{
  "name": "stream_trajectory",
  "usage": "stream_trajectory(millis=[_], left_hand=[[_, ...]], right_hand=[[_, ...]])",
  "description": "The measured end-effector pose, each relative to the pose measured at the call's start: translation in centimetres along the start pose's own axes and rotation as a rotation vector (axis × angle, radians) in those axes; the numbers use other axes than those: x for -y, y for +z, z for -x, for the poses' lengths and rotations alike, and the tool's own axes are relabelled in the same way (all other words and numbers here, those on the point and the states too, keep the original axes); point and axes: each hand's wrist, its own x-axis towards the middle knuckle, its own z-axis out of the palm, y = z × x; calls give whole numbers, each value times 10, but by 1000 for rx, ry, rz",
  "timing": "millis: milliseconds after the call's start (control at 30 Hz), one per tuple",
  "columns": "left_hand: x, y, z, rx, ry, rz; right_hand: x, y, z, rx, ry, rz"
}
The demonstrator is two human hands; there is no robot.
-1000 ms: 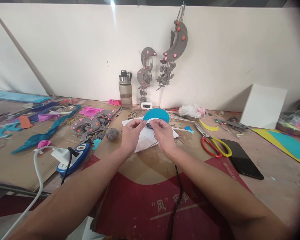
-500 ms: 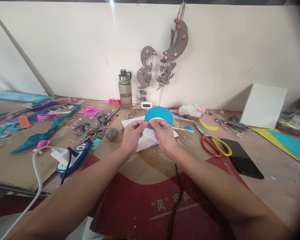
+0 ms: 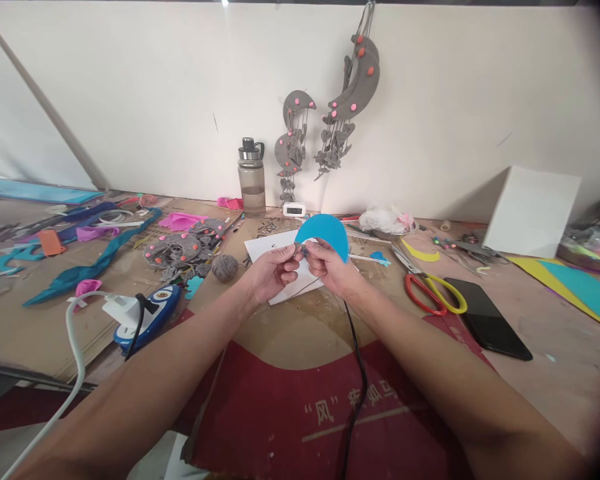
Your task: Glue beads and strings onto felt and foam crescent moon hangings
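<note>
A blue crescent-shaped felt-like piece (image 3: 325, 229) stands up behind my right hand (image 3: 333, 267), whose fingers are pinched on it near its tip. Closed thumb to finger, my left hand (image 3: 275, 272) meets the right one at a small tangle of grey yarn (image 3: 304, 252). The exact grip on the yarn is partly hidden by the fingertips. Under both hands lies a white sheet (image 3: 263, 248), with a strand of grey yarn across it. To the left of my left hand rests a ball of grey yarn (image 3: 225, 267).
Scissors (image 3: 433, 290) and a black phone (image 3: 490, 320) lie at the right. A bottle (image 3: 252, 180) and small digital clock (image 3: 294, 209) stand by the wall, where grey crescent hangings (image 3: 357, 80) hang. At the left are a power strip (image 3: 153, 317) and felt scraps (image 3: 95, 263).
The blue crescent has tilted and turned, its right side now reaching down past my right hand. My hands have shifted slightly, and the left fingers have curled and drawn a little lower.
</note>
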Motion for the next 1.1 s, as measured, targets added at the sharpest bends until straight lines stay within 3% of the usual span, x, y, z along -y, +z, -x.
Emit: stream_trajectory(millis=[167,333,467,667,800,1100], left_hand=[[0,-1,0,34,-103,40],[3,2,-1,9,-122,16],[7,0,-4,-26,-33,-63],[12,-3,-7,-140,225,-365],[15,-4,-7,-225,294,-518],[10,4,-2,-247,280,-389]], right_hand=[[5,-7,0,59,-75,160],[6,-13,-2,11,-88,283],[0,-19,-8,-1,-91,284],[-5,-20,-11,-99,-121,344],[-6,-17,-10,-149,-132,368],[-6,-16,-7,-101,-106,342]])
